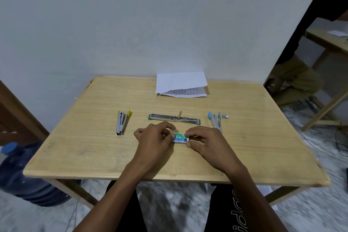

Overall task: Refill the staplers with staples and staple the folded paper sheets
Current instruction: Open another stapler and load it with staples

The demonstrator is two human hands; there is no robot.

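A small green staple box (180,137) lies on the wooden table (94,147), pinched from both ends by my left hand (154,138) and my right hand (204,142). Just behind it a green stapler (174,118) lies opened out flat, its metal tray showing. A yellow stapler (122,121) lies open at the left and a blue stapler (215,120) lies open at the right, with a short staple strip (225,117) beside it. Folded paper sheets (181,84) rest at the table's far edge.
A large blue water bottle (24,173) stands on the floor at the left of the table. At the right another person sits by a second wooden table (327,40). Cables lie on the floor at the right.
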